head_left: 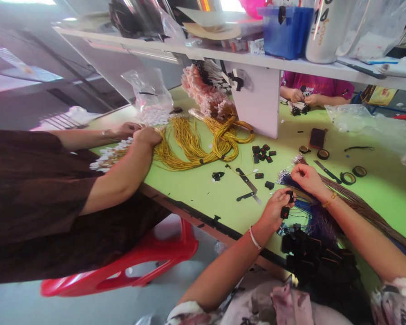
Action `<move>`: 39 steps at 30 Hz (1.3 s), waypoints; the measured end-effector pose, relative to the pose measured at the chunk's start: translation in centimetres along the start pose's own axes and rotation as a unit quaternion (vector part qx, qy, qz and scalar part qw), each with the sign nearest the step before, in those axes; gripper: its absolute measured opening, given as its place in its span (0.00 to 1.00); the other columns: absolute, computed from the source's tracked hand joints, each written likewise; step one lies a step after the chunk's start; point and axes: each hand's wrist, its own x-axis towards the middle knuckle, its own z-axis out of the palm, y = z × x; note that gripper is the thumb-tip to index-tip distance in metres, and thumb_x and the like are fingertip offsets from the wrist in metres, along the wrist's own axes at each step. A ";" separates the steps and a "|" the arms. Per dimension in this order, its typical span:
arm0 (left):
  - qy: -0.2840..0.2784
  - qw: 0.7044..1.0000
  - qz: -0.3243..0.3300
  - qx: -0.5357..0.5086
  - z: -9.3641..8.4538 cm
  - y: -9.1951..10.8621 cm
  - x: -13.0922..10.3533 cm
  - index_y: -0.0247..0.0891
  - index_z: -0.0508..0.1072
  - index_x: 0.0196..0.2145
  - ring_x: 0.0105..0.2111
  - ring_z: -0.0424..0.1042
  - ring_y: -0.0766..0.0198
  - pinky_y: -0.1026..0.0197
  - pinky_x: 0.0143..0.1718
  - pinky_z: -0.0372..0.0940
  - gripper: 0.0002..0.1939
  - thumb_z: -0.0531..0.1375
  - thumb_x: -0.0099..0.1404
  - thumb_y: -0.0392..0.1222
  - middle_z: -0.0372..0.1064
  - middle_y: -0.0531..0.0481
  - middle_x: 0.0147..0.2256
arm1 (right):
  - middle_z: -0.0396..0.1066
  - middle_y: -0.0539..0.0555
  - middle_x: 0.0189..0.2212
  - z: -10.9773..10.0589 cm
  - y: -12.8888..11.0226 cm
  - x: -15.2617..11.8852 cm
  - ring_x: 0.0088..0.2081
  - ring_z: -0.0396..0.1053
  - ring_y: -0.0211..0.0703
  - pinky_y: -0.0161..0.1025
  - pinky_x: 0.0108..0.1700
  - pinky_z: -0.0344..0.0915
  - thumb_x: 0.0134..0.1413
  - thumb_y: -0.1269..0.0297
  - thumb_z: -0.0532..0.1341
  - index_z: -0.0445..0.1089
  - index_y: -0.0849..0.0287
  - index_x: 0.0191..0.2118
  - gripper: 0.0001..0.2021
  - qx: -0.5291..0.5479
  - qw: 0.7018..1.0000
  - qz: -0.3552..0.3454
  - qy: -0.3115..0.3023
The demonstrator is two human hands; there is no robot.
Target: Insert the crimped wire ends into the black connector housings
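My left hand (274, 211) is closed on a small black connector housing (290, 197) held at the fingertips. A second black housing (284, 212) with a red mark shows just below it, against the fingers. My right hand (307, 181) is raised a little beyond, thumb and finger pinched together; whatever is between them is too small to make out. Close under it lie the tipped ends of a bundle of dark blue wires (284, 177) and a bundle of brown wires (352, 194). Black connectors with wires (320, 253) are heaped by my lap.
Loose black housings (263, 153), a knife (246, 180), another blade (327, 172) and tape rolls (348, 178) lie on the green table (189, 189). At left a co-worker's hands (145, 133) work by yellow wire bundles (189, 149). A shelf (223, 55) overhangs the table.
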 end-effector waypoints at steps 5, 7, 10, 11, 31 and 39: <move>0.008 1.000 -0.012 -0.017 0.0 0.0 0.2 0.35 0.70 0.37 0.34 0.69 0.68 0.64 0.37 0.63 0.13 0.66 0.53 0.38 0.69 0.48 0.36 | 0.61 0.46 0.18 -0.6 -0.1 -3.5 0.21 0.54 0.33 0.32 0.25 0.54 0.47 0.66 0.58 0.66 0.60 0.24 0.05 -0.002 1.000 0.010 -0.022; 0.008 1.000 -0.013 -0.025 0.0 -0.1 0.3 0.35 0.70 0.36 0.32 0.68 0.69 0.65 0.37 0.63 0.12 0.65 0.54 0.37 0.68 0.49 0.35 | 0.59 0.46 0.18 -0.6 0.0 -4.7 0.21 0.53 0.33 0.32 0.24 0.52 0.47 0.66 0.57 0.66 0.59 0.24 0.05 -0.020 0.999 0.003 -0.029; -0.001 0.999 -0.014 -0.037 -0.1 -0.3 0.4 0.35 0.70 0.37 0.29 0.68 0.70 0.65 0.35 0.62 0.13 0.65 0.54 0.37 0.68 0.50 0.33 | 0.61 0.46 0.19 -0.5 0.2 -5.9 0.21 0.54 0.33 0.32 0.24 0.51 0.47 0.66 0.58 0.65 0.59 0.24 0.05 -0.054 0.998 -0.012 -0.043; -0.005 0.999 -0.015 -0.037 -0.1 -0.3 0.4 0.35 0.70 0.38 0.28 0.67 0.70 0.65 0.34 0.62 0.13 0.65 0.54 0.37 0.68 0.50 0.33 | 0.62 0.46 0.19 -0.5 0.2 -6.2 0.21 0.54 0.33 0.32 0.24 0.50 0.48 0.67 0.58 0.65 0.59 0.24 0.05 -0.063 0.997 -0.016 -0.047; 0.028 0.999 0.014 0.012 -0.1 -0.4 0.0 0.33 0.71 0.33 0.24 0.64 0.73 0.68 0.28 0.58 0.17 0.69 0.47 0.41 0.67 0.53 0.27 | 0.66 0.50 0.24 0.5 0.2 -6.5 0.26 0.61 0.36 0.33 0.30 0.55 0.52 0.71 0.55 0.64 0.59 0.26 0.05 -0.166 0.975 -0.125 -0.076; 0.058 0.996 0.010 0.063 0.5 -0.2 -0.5 0.34 0.70 0.33 0.23 0.63 0.72 0.69 0.23 0.57 0.18 0.69 0.47 0.45 0.67 0.53 0.27 | 0.64 0.49 0.21 0.7 0.3 -6.7 0.23 0.58 0.36 0.34 0.28 0.52 0.51 0.69 0.56 0.63 0.59 0.24 0.06 -0.181 0.976 -0.087 -0.086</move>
